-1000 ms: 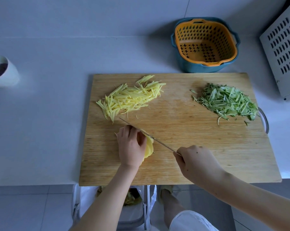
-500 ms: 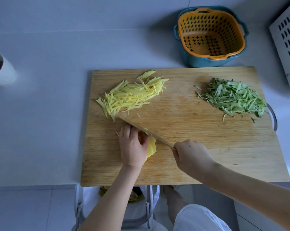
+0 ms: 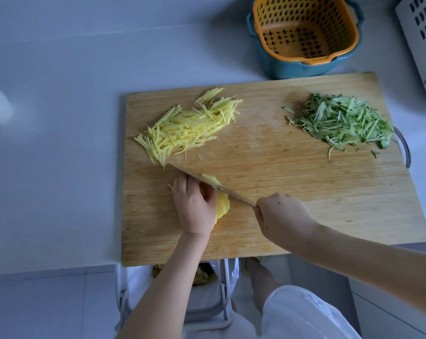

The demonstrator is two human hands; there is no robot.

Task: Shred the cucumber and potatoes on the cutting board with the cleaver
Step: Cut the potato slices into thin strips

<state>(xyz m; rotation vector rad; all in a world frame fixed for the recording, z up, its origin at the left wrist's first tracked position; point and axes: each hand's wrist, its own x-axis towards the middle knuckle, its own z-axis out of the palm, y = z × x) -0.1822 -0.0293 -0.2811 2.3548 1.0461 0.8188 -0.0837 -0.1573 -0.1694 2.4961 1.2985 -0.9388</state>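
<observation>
While the left hand (image 3: 194,206) holds potato slices (image 3: 223,207), the right hand (image 3: 281,216) grips the cleaver (image 3: 238,197).

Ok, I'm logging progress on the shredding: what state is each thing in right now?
potato shreds: cut, piled far left on the cutting board
cucumber shreds: cut, piled far right
potato slices: stacked, held down by the left hand
cleaver: gripped by the right hand, blade across the slices
orange colander: empty
</observation>
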